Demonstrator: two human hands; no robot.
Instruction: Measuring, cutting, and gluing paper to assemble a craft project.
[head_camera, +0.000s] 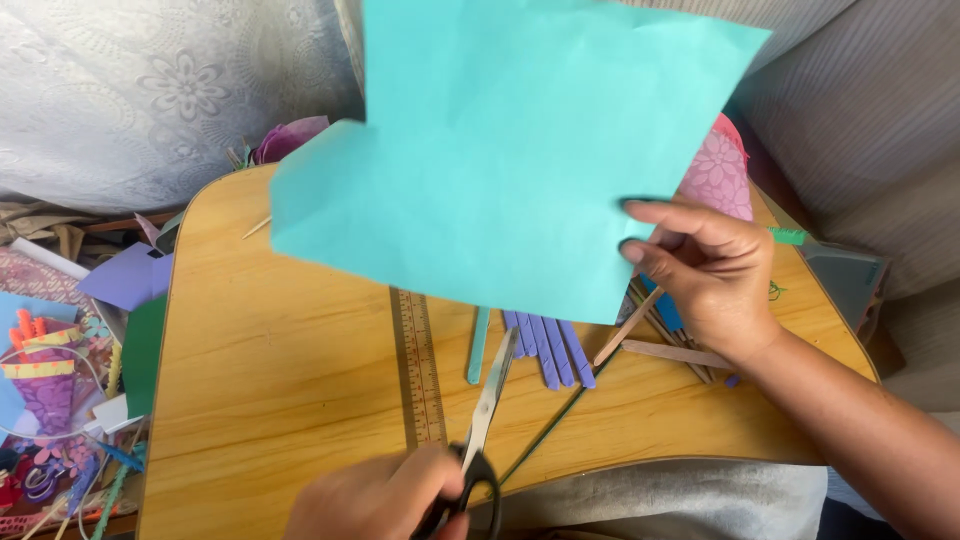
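Note:
A large teal paper sheet (500, 150) hangs above a small wooden table (280, 370). My right hand (710, 270) pinches the sheet's right edge between thumb and fingers. My left hand (385, 500), at the bottom of the view, grips the black handles of a pair of scissors (487, 410). The metal blades point up and away, and their tip lies just under the sheet's lower edge. The blades look nearly closed.
On the table lie a wooden ruler (420, 370), a teal strip (478, 345), several purple strips (550, 350) and wooden sticks (670, 350). A pink flower-patterned paper (720, 175) sits behind my right hand. Craft scraps and purple paper (125, 275) crowd the left side.

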